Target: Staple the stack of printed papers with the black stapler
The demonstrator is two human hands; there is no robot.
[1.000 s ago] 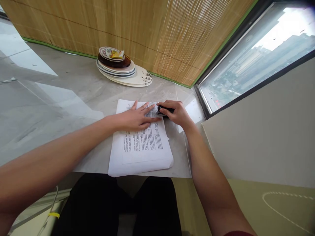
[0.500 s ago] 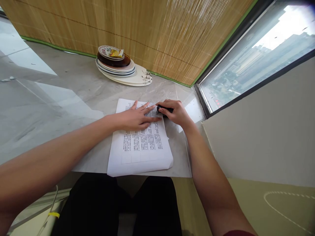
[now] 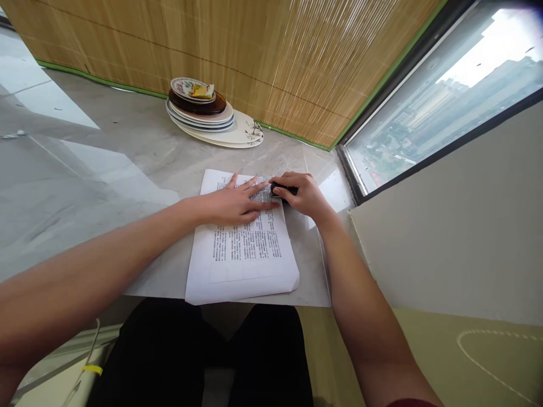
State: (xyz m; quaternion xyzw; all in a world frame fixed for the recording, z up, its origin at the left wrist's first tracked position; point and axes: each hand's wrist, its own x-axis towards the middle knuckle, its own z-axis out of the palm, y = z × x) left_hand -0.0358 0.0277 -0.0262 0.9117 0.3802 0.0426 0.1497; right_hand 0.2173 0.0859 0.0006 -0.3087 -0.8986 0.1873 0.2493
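Printed sheets of paper lie on the grey marbled tabletop, their lower edge reaching the table's front edge. My left hand rests flat across the upper part of the sheets with its fingers spread. At the right edge of the paper, my right hand is closed round a black stapler. The stapler's front end sits over the paper's edge, close to my left fingertips. Most of its body is hidden under my right fingers and palm.
Stacked plates stand at the back, with a small yellow packet on top. Behind them hangs a bamboo blind. To the right are a window and a white wall. My legs are below the table edge.
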